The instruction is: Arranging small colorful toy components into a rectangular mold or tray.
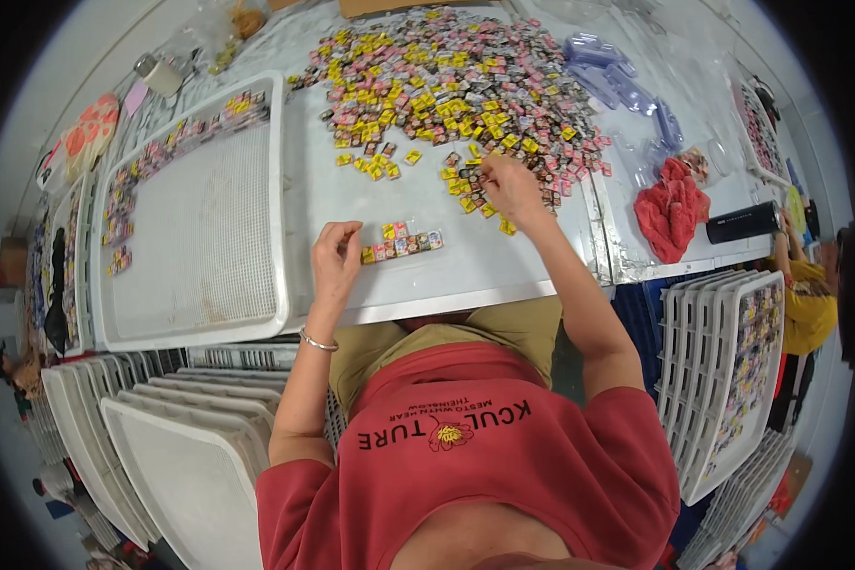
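Note:
My left hand (336,258) is at the left end of a short row of small square wrapped pieces (404,247) in pink, yellow, brown and white. Its thumb and fingers are bunched together, and whatever they may hold is hidden. My right hand (517,193) reaches down to the near edge of a wide, loose pile of the same small pieces (446,85). The right fingers are pinched low among yellow and brown pieces, and I cannot make out what is between them. Several yellow pieces (375,169) lie scattered left of that hand.
Left of my hands, a white mesh tray (195,223) holds pieces along its far and left edges. A red cloth (672,211), a black cylinder (743,222) and purple plastic parts (627,81) lie right. Stacked white trays (185,456) stand below the table; another person (807,309) is at right.

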A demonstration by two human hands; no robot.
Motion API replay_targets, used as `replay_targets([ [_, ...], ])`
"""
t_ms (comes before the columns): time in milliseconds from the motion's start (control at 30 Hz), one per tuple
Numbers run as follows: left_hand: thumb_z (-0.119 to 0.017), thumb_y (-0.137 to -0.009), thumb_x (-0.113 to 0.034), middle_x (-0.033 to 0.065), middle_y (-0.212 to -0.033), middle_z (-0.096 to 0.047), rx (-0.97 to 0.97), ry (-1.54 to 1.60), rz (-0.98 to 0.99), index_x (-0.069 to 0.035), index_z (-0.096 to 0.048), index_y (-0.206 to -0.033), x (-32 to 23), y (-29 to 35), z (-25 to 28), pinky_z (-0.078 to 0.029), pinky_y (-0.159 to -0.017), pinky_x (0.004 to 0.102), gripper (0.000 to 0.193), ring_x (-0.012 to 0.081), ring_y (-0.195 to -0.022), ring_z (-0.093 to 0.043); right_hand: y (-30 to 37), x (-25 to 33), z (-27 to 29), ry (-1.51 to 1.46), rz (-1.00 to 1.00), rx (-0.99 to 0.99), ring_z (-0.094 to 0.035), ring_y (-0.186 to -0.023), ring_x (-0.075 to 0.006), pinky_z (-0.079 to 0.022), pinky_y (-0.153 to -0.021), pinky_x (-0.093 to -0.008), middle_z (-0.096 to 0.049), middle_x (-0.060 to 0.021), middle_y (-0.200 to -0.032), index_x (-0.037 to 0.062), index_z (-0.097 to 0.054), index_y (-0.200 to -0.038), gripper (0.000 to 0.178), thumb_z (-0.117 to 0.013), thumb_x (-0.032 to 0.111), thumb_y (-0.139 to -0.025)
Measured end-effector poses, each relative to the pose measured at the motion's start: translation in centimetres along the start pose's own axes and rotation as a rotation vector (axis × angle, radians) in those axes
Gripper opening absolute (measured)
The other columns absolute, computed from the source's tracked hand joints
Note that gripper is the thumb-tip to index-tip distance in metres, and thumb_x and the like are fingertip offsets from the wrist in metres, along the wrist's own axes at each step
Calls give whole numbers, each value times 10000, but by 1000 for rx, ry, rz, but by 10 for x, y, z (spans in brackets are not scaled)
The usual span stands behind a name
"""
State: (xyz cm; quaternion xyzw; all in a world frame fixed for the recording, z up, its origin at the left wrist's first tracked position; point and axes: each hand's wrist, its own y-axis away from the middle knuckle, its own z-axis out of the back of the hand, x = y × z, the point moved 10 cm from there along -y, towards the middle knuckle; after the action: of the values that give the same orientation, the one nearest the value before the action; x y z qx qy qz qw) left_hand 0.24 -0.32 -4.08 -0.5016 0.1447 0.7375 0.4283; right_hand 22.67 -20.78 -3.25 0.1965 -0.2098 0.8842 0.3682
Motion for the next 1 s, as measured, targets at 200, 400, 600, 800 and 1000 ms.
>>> replay_targets([
  [200, -554, -862, -25, 61, -822, -600, -2, -18, -71, 28, -638, -952, -15, 4, 8, -442, -585, 229, 134, 95, -652, -542, -6, -4, 0, 70, 41, 54, -603, -823, -319, -480, -692, -408, -621, -129, -869, 42, -615, -812, 99, -626, 37, -714],
  [400, -552, -874, -53, 54, -828, -636, -79, 126, 3, 5, -642, -975, -6, -6, 18, -445, -614, 234, 147, 94, -693, -565, -16, 2, -5, 157, -42, 14, -598, -826, -346, -478, -690, -452, -604, -142, -866, 52, -572, -869, 140, -582, 15, -734],
  [600, -594, -802, -2, 75, -851, -622, 64, -157, -272, -10, -639, -914, -36, 13, 8, -455, -654, 297, 121, 199, -791, -583, -13, 9, -3, 287, 80, -30, -592, -816, -367, -485, -683, -465, -567, -154, -873, 46, -549, -872, 157, -561, 1, -723],
  [800, -624, -737, 57, 105, -819, -555, 56, -254, -345, -7, -623, -858, -35, 30, -14, -445, -672, 345, 137, 276, -797, -515, -20, 3, -6, 352, 100, 67, -602, -794, -345, -502, -682, -431, -581, -160, -903, 34, -568, -919, 191, -566, 7, -730],
  [1000, -583, -796, 46, 114, -814, -563, -23, -135, -210, 14, -615, -905, -28, 26, 6, -446, -638, 316, 119, 241, -745, -548, -24, -14, 16, -237, -5, 121, -619, -718, -199, -494, -642, -310, -625, -105, -814, 27, -653, -902, 143, -629, 62, -765],
])
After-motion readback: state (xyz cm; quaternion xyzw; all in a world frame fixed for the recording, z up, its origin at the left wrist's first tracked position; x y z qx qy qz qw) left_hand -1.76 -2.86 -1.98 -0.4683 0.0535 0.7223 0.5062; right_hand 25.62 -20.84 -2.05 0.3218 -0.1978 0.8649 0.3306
